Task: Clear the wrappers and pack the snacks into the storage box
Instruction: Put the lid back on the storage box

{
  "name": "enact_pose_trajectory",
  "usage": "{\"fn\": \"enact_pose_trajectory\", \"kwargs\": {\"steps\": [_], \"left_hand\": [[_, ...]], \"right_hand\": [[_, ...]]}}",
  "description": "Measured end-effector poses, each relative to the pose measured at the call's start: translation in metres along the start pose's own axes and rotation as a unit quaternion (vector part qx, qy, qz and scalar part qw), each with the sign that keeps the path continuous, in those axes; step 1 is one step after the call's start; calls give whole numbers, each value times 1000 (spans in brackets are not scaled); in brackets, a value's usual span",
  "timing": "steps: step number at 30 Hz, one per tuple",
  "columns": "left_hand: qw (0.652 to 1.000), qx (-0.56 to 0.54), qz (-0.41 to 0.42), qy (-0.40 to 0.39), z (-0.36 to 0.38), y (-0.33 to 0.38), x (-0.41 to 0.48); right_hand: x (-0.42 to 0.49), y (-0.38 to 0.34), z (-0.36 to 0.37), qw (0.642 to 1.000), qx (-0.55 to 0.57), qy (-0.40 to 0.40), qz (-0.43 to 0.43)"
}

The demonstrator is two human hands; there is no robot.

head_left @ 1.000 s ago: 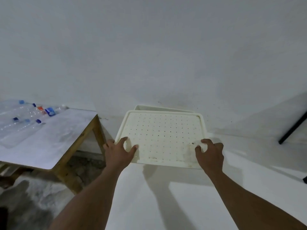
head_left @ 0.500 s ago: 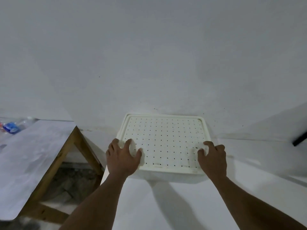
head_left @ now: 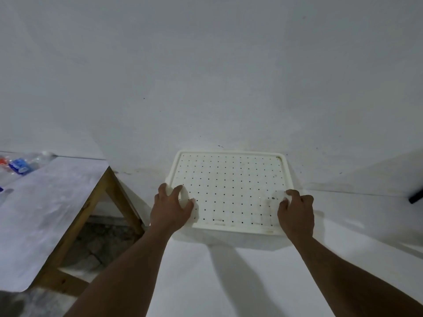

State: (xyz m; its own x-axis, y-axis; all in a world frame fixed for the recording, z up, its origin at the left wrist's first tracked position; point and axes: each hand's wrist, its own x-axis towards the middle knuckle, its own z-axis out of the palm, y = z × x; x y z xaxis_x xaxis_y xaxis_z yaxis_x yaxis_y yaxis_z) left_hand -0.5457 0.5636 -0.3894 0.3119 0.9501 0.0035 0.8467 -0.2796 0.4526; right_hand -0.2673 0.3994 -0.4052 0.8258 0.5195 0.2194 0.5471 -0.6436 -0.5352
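A cream storage box stands against the wall on a white surface, covered by its perforated lid (head_left: 231, 188). My left hand (head_left: 170, 208) rests on the lid's near left corner with fingers curled over the edge. My right hand (head_left: 296, 213) grips the near right corner in the same way. The lid lies flat on the box, so the inside is hidden. No snacks or wrappers show here.
A wooden table with a pale grey top (head_left: 45, 209) stands to the left, with clear plastic bottles (head_left: 21, 164) at its far end. A gap of rough floor (head_left: 98, 243) separates it from the white surface (head_left: 229, 282). A dark bar (head_left: 415, 197) pokes in at right.
The lid was tilted above the box with the rim showing behind it; it has come down flat onto the box. My hands went down with it and stay on its near corners.
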Motion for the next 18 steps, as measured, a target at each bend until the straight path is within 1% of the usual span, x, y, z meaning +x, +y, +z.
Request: {"fn": "enact_pose_trajectory", "kwargs": {"steps": [3,5,9,12,15,18], "left_hand": [[999,46,16,17,8,2,0],[995,83,34,35,13,0,-1],[990,125,64,8,21,-5,-5],[982,146,120,-12,30,-2,-18],[982,133,125,-44,33,10,-36],[980,135,133,-67,36,20,-61]], "right_hand": [[1,0,6,999,-21,-35,10],[1,-2,8,997,-60,-50,-5],[0,-1,10,974,-189,-82,-100],[-9,-2,9,961,-212,-125,-125],[-25,-3,2,947,-226,-170,-152],[-47,-2,-8,941,-205,-200,-182]]}}
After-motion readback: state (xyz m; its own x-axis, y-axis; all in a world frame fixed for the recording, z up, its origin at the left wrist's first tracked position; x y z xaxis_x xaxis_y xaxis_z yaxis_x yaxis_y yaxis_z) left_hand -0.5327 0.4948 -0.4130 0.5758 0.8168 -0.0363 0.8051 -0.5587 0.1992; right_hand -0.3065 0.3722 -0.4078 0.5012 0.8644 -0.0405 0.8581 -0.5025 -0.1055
